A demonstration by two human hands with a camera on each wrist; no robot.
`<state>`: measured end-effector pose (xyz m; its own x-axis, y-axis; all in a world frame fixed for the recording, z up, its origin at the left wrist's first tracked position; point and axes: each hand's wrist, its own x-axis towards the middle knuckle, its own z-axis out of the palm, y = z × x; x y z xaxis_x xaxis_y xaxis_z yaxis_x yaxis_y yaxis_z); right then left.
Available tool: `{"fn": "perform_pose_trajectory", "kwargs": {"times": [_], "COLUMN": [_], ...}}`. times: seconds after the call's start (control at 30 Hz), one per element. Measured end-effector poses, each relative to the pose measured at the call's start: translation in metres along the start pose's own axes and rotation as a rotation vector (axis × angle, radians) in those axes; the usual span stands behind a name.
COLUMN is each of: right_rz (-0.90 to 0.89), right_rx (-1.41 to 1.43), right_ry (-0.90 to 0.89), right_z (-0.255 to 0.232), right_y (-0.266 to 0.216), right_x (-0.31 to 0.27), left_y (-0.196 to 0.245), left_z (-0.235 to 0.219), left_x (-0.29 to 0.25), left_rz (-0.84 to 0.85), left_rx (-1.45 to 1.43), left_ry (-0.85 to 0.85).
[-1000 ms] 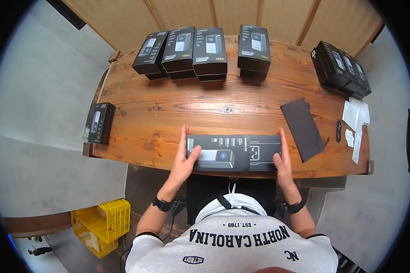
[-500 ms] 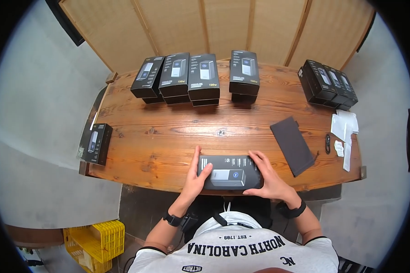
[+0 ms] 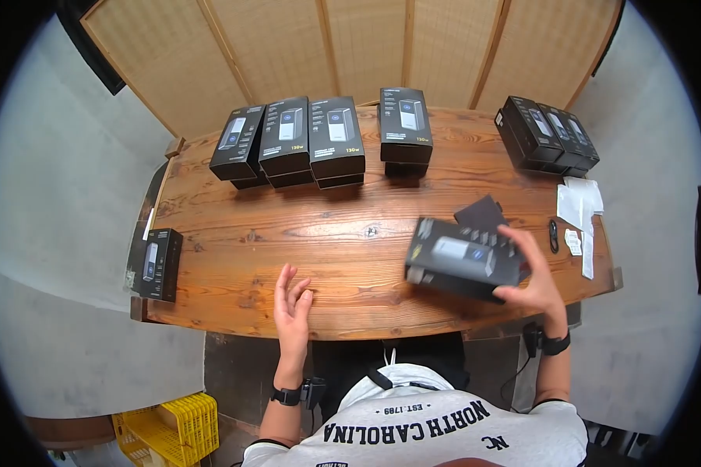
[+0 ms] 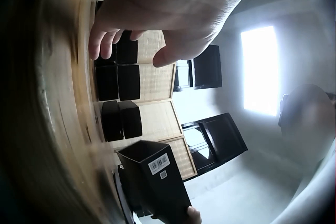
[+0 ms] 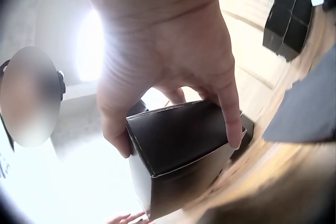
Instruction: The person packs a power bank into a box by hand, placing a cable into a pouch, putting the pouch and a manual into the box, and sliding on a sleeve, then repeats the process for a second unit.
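Note:
A black printed box (image 3: 463, 257) is gripped at its right end by the right hand (image 3: 539, 282), tilted above the table and partly covering a dark grey pouch (image 3: 479, 212). The right wrist view has the right hand (image 5: 173, 61) spanning the black box (image 5: 178, 134), thumb on one side and fingers on the other. The left hand (image 3: 292, 315) is apart from the box, over the table's front part, fingers loosely bent and holding nothing. In the left wrist view the box (image 4: 157, 182) shows a barcode label, below the left hand (image 4: 163, 19).
Stacked black boxes (image 3: 337, 140) line the back of the wooden table (image 3: 288, 233), with more (image 3: 549, 136) at the back right. One box (image 3: 156, 265) stands at the left edge. A cable (image 3: 553, 235) and white wrappings (image 3: 576, 204) lie right. Yellow crates (image 3: 187, 428) are on the floor.
The left hand has let go of the box and moved left. The right hand has carried the box right, over the pouch. Earlier the box was lengthened between both hands; it now looks shorter.

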<state>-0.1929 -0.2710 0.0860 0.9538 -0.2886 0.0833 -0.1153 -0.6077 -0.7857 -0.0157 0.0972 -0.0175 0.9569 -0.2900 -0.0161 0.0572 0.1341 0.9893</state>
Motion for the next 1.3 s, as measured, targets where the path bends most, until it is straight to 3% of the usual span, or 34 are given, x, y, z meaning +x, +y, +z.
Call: {"fn": "perform_pose_trajectory", "kwargs": {"times": [0.07,0.2,0.27,0.3,0.5,0.67,0.9,1.03,1.1,1.2,1.3], "right_rz": [-0.008,0.025,-0.089,-0.036,0.065,0.319,0.378,0.353,0.245,0.161,0.195], "right_rx": [-0.005,-0.233,-0.43,-0.429,-0.573,-0.613,-0.686,-0.643,-0.548,-0.403,-0.46], "right_ry": [0.133,0.38,0.526,0.576,0.703,0.597,0.38,0.336,0.438,0.435,0.347], "right_z": [-0.015,-0.038,-0.041,-0.04,-0.015,0.012,0.046,0.04,0.039,0.05,0.075], "right_y": [0.021,0.045,0.065,0.07,0.093,0.096,0.1,0.097,0.082,0.05,0.017], "right_x": [0.005,0.03,0.055,0.069,0.161,0.211,0.239,0.252,0.254,0.264,0.283], "left_y": [0.0,-0.002,0.0,0.0,0.005,0.004,0.0,-0.004,-0.006,-0.009,-0.017], "left_z": [-0.003,-0.006,-0.004,-0.003,0.003,0.002,0.005,0.009,0.012,0.018,0.024], "left_x": [-0.002,-0.003,-0.003,-0.004,-0.008,-0.014,-0.014,-0.011,-0.01,-0.008,-0.005], "left_rz": [0.015,0.007,0.025,0.021,0.031,0.076,0.023,0.061,0.057,0.042,0.031], "left_rx": [0.006,-0.014,0.012,0.016,0.057,0.099,0.06,0.063,0.066,0.065,0.071], "left_ry": [0.019,0.01,0.004,-0.011,-0.038,0.028,0.004,-0.004,-0.012,-0.046,-0.09]}}
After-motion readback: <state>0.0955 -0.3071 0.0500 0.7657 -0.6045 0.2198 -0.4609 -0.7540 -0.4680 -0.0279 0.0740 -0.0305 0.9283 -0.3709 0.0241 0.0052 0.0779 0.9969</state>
